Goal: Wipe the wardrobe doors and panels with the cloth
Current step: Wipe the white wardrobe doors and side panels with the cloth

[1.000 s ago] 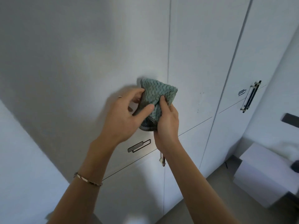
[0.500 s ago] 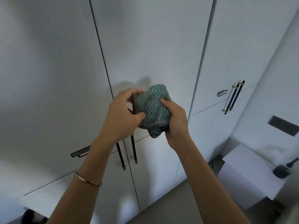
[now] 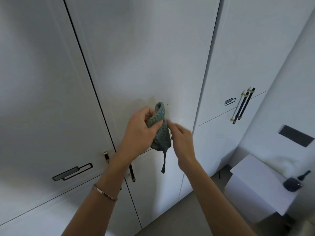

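A green knitted cloth (image 3: 161, 126) hangs folded in front of the white wardrobe's middle door (image 3: 144, 57), a dark loop dangling from its lower end. My left hand (image 3: 139, 133) grips the cloth's upper part between thumb and fingers. My right hand (image 3: 181, 138) is just right of the cloth, its fingers blurred and touching the cloth's edge; whether it grips is unclear. A brownish smudge (image 3: 148, 99) marks the door just above the cloth.
Black and gold bar handles (image 3: 242, 106) sit on the right door, more handles (image 3: 132, 172) below my left wrist. A recessed pull (image 3: 72, 172) is on the left panel. A white bedside cabinet (image 3: 259, 184) with a small dark object (image 3: 292, 183) stands at lower right.
The view has shifted right along the wardrobe. The cloth, bunched between both hands before, now hangs down from my left hand, and my right hand has loosened and moved slightly away.
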The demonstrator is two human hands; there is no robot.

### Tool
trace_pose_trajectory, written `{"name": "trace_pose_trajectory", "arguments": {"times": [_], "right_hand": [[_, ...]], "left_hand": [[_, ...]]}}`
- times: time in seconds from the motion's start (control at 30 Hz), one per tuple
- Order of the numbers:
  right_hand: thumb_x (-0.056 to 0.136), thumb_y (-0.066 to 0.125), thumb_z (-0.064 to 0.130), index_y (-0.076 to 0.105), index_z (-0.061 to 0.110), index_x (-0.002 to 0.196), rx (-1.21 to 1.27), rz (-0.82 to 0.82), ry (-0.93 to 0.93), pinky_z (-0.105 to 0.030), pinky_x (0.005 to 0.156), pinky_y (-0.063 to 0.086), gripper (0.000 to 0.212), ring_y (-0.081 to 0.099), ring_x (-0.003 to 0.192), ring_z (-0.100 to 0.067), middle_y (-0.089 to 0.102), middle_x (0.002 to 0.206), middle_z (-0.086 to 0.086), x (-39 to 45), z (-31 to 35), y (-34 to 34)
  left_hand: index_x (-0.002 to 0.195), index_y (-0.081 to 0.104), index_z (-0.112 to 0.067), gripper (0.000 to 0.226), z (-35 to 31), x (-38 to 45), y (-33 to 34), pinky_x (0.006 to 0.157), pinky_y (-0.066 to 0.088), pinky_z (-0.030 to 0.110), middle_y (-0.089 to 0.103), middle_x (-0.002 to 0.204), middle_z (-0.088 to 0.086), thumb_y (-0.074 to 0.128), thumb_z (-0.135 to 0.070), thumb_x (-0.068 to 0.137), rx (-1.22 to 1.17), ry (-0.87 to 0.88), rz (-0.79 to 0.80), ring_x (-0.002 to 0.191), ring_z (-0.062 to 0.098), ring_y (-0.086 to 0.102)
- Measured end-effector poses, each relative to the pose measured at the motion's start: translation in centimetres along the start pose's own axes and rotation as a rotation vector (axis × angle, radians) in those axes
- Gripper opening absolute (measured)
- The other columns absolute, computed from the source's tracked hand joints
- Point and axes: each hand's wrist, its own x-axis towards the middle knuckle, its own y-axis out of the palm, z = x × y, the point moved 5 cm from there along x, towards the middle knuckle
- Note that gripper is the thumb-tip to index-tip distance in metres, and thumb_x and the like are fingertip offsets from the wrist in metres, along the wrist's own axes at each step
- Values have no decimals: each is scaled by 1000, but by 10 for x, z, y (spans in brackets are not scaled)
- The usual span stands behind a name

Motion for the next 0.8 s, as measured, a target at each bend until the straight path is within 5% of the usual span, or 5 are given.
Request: {"name": "trace_pose_trajectory", "arguments": {"times": [0.13, 0.33, 0.47, 0.63, 0.8], "right_hand": [[100, 42, 65, 72, 11, 122, 434, 148, 345, -39, 97, 54, 66, 72, 106, -21, 77, 113, -8, -11, -34, 25], [104, 54, 34, 71, 6, 118, 721, -63, 346, -34, 84, 53, 36, 75, 99, -23, 76, 112, -12, 3, -40, 39], [105, 54, 37, 68, 9, 118, 706, -252, 289, -33, 78, 56, 34, 74, 95, -22, 78, 103, -8, 20, -30, 40], [102, 59, 44, 58, 19, 132, 668, -436, 196, -28, 79, 51, 38, 64, 109, -18, 68, 125, -3, 50, -8, 39], [103, 57, 44, 49, 23, 146, 651, -540, 9, -36, 105, 50, 48, 60, 126, -18, 62, 138, 1, 83, 10, 14]], "left_hand": [[103, 58, -23, 28, 25, 11, 25, 73, 65, 34, 76, 99, -5, 80, -14, 90, 124, -8, 225, 86, 13, 74], [119, 75, -25, 40, 36, 17, 35, 92, 57, 22, 76, 111, -15, 82, -16, 80, 219, 123, 486, 100, -3, 69], [112, 79, -22, 29, 36, 33, 7, 80, 47, 2, 77, 100, -13, 83, -18, 84, 231, 163, 257, 86, -7, 67], [103, 77, -17, 16, 12, 37, -37, 74, 47, 13, 73, 90, -11, 70, -16, 89, 329, 430, -64, 83, 2, 59], [106, 74, -5, 15, -12, 30, -77, 86, 51, 33, 73, 103, 4, 68, -4, 92, 572, 669, -388, 101, 22, 63]]}}
